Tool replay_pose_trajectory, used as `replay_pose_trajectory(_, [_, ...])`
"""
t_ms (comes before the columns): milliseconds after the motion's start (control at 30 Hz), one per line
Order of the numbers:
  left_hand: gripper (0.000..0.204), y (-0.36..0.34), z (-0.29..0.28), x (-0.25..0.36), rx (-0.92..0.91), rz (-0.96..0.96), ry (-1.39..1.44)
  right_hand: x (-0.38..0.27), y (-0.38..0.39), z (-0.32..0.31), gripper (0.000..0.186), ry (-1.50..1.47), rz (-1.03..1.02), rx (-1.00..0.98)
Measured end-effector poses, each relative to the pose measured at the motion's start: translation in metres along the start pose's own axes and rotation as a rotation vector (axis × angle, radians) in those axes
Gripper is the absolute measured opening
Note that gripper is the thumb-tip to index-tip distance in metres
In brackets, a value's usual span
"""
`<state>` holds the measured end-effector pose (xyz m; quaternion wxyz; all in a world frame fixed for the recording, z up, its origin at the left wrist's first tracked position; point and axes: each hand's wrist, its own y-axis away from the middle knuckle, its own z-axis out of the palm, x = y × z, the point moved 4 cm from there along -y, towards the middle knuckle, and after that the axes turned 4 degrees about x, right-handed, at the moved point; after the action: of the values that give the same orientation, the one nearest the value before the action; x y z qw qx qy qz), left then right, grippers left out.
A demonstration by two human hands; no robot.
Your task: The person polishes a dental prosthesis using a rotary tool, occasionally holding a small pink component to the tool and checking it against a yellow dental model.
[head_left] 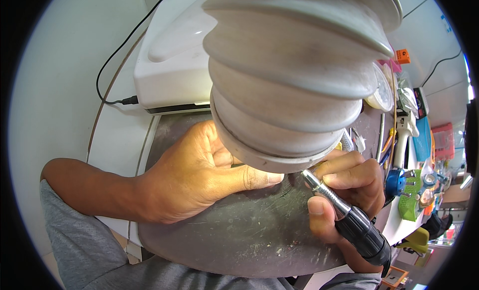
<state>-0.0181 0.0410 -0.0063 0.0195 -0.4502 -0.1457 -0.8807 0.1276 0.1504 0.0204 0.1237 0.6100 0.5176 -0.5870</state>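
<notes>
A black and silver rotary handpiece (pixel 355 221) sits in the grip of my right hand (pixel 349 183), between thumb and fingers. Its metal nose points up and left, under the rim of a wide ribbed grey hose (pixel 289 90). My left hand (pixel 199 175) is closed, with the thumb laid straight toward the right and the fingers curled beneath it. The hose mouth covers the left fingertips and whatever they hold. Both hands are over a dark grey work mat (pixel 239 230), its near part specked with pale crumbs.
A white machine (pixel 174 80) with a black cord stands behind my left hand. To the right are a blue round tool holder (pixel 395 182), a green perforated mat (pixel 410 207), a white tool (pixel 403 135), a lidded clear tub (pixel 381 93) and a red basket (pixel 442 140).
</notes>
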Motion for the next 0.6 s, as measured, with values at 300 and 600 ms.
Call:
replay_pose_trajectory(300, [0.034,0.0015,-0.0011,-0.0011,0.017,-0.013,0.005,-0.0007,-0.0020,0.0013,0.037,0.054,-0.036,-0.043])
replay_pose_trajectory(600, [0.035,0.0000,0.0003,0.0009,-0.008,-0.023,0.017,-0.0005,-0.0008,0.0002,0.038,0.045,-0.056,-0.026])
